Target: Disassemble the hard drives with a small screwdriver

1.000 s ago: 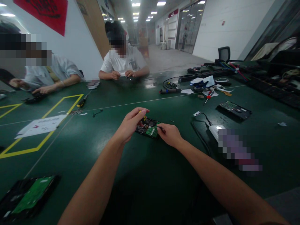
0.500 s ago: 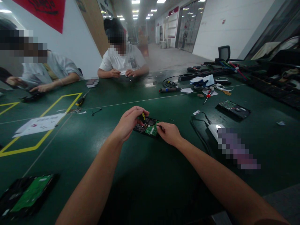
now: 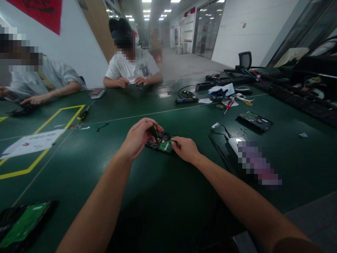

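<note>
In front of me a hard drive (image 3: 166,145) lies on the green table, its green circuit board facing up. My left hand (image 3: 140,137) is closed around a screwdriver (image 3: 153,130) with a black and yellow handle, held over the drive's left part. The screwdriver's tip is too small to make out. At the drive's right edge my right hand (image 3: 186,149) is closed in a pinch on a thin dark piece (image 3: 177,143), whose kind I cannot tell. A few tiny specks (image 3: 187,133), perhaps screws, lie just behind the drive.
To the right are another hard drive (image 3: 255,121), a white device with a cable (image 3: 233,142) and a red screwdriver (image 3: 228,106). A third drive (image 3: 25,223) lies front left. A yellow-handled screwdriver (image 3: 83,114) and paper (image 3: 31,142) lie left. Two people sit across the table.
The whole view has shifted slightly, so the table and its objects appear farther left. Both hands stay at the hard drive with their grips unchanged.
</note>
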The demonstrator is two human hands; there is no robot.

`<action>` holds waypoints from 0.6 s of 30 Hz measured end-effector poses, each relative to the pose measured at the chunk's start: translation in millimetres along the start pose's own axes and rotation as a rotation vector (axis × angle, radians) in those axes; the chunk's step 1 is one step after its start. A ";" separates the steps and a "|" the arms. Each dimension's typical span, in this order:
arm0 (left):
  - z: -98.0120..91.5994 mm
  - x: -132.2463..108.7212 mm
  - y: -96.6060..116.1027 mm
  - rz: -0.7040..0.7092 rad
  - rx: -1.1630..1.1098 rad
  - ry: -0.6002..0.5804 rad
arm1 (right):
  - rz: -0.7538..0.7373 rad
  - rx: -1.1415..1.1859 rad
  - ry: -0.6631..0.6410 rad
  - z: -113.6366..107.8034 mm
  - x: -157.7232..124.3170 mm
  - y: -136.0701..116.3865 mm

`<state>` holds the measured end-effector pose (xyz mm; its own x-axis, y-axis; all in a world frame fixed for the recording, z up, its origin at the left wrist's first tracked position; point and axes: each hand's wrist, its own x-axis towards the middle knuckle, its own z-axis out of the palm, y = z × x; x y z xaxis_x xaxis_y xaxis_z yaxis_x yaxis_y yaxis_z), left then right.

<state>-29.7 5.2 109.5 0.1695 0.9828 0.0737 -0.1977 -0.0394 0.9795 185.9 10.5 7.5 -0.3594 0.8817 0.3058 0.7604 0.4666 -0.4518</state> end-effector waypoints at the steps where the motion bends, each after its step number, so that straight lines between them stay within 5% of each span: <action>1: -0.7 0.5 -0.4 0.013 -0.003 0.005 | -0.002 0.003 0.001 -0.6 -0.2 -0.1; 18: 3.4 -2.3 -3.3 0.046 0.210 0.037 | 0.007 -0.003 -0.015 -3.6 -1.4 -2.1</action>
<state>-26.2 2.5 106.7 0.1284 0.9849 0.1161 0.0015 -0.1172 0.9931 186.7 8.1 11.0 -0.3618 0.8859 0.2902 0.7645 0.4601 -0.4516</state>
